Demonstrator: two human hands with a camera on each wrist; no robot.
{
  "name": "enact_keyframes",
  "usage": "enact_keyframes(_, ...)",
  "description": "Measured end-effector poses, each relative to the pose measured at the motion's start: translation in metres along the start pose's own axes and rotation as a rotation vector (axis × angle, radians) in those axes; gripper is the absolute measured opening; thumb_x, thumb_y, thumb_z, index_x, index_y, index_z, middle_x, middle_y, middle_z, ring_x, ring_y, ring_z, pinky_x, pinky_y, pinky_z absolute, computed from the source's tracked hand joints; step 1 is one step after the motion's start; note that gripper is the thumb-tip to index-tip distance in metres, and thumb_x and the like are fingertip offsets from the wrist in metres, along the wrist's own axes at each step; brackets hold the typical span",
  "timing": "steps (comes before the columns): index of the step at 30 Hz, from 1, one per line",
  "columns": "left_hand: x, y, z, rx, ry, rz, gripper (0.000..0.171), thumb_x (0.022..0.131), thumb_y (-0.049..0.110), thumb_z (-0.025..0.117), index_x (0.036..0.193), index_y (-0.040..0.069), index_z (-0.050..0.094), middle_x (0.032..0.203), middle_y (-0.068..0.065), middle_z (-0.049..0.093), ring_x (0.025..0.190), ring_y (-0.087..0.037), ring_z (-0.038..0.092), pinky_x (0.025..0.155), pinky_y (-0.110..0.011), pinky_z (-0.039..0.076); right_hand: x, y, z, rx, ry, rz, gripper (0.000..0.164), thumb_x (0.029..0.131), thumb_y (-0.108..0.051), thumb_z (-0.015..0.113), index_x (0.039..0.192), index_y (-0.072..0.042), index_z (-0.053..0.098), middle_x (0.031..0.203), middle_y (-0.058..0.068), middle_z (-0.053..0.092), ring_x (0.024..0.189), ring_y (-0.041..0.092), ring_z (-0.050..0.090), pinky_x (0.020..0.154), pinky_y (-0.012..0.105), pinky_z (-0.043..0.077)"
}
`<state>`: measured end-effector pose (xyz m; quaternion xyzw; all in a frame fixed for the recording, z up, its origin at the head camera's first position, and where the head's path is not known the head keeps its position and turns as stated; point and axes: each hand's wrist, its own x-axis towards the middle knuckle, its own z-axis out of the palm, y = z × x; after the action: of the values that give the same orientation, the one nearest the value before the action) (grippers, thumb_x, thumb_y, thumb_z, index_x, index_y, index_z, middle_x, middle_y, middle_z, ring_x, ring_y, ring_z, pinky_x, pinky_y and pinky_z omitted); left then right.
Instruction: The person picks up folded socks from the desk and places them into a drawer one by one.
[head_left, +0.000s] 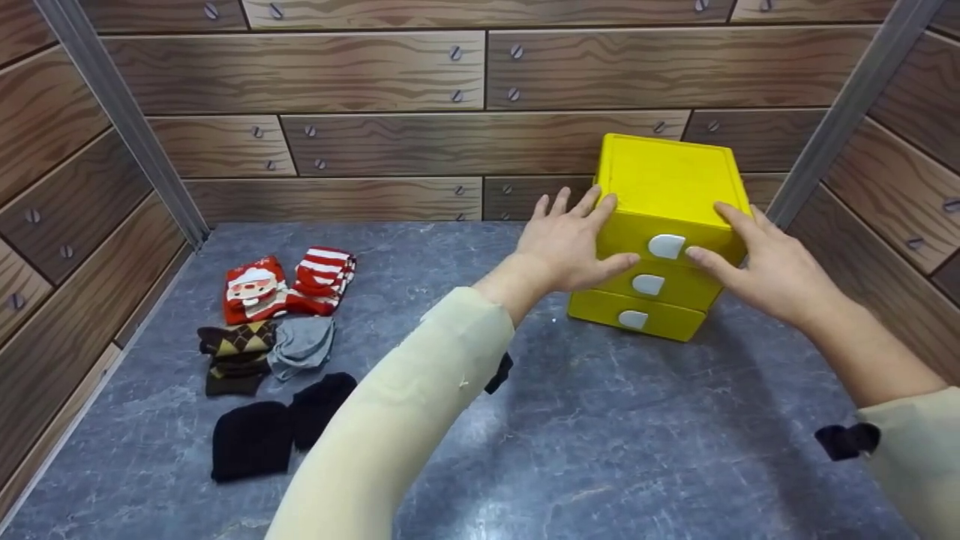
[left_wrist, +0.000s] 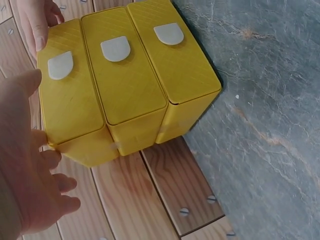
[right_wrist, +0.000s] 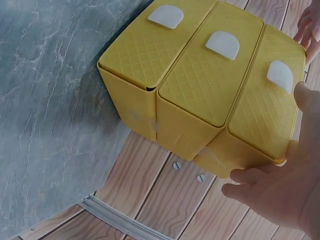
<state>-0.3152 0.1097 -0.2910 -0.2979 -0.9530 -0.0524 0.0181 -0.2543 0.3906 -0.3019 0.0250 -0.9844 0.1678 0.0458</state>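
A yellow three-drawer box (head_left: pixel 667 184) stands at the back right of the grey table, each drawer bearing a pale tab handle (head_left: pixel 666 246). My left hand (head_left: pixel 570 240) rests on the box's upper left corner with fingers straight and the thumb on the top drawer's front. My right hand (head_left: pixel 757 255) touches the upper right corner the same way, thumb toward the top handle. The left wrist view shows the box (left_wrist: pixel 125 95) with my left hand (left_wrist: pixel 25 170) beside it. In the right wrist view my right hand (right_wrist: pixel 280 190) lies at the edge of the box (right_wrist: pixel 210 85).
Several folded socks lie at the left: a red Santa pair (head_left: pixel 255 289), a red-and-white striped pair (head_left: pixel 322 274), brown argyle (head_left: pixel 236 352), grey (head_left: pixel 302 345) and black (head_left: pixel 251 439). Wood-patterned walls (head_left: pixel 375 142) close in the marbled table (head_left: pixel 600 435) on three sides.
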Motion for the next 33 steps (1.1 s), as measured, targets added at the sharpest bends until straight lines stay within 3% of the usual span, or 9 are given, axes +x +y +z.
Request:
enact_keyframes(6,-0.001,-0.002,-0.004,0.004,-0.002,0.005,0.087,0.102,0.079,0.035,0.172,0.033,0.012,0.178,0.007,0.010,0.163,-0.030,0.009,0.130,-0.048,0.007,0.000,-0.003,0.000,0.028,0.023,-0.024,0.101,0.101,-0.071,0.053,0.171,-0.009,0.014,0.169,0.036,0.015,0.144,0.067,0.025,0.110,0.082,0.024)
enact_keyframes(18,-0.013,-0.010,-0.011,0.044,-0.024,0.004,0.087,0.103,0.078,0.034,0.172,0.030,0.015,0.178,0.005,0.011,0.163,-0.032,0.009,0.130,-0.049,0.007,0.002,-0.015,0.004,0.051,0.018,-0.045,0.100,0.101,-0.070,0.054,0.171,-0.009,0.016,0.169,0.034,0.021,0.146,0.063,0.028,0.111,0.081,0.025)
enact_keyframes(33,-0.050,-0.055,-0.017,0.043,-0.003,-0.033,0.088,0.103,0.076,0.037,0.172,0.024,0.019,0.178,-0.001,0.012,0.162,-0.036,0.011,0.130,-0.053,0.009,0.021,-0.063,0.023,0.087,-0.003,-0.123,0.098,0.101,-0.071,0.055,0.171,-0.012,0.020,0.171,0.028,0.021,0.150,0.057,0.027,0.116,0.076,0.024)
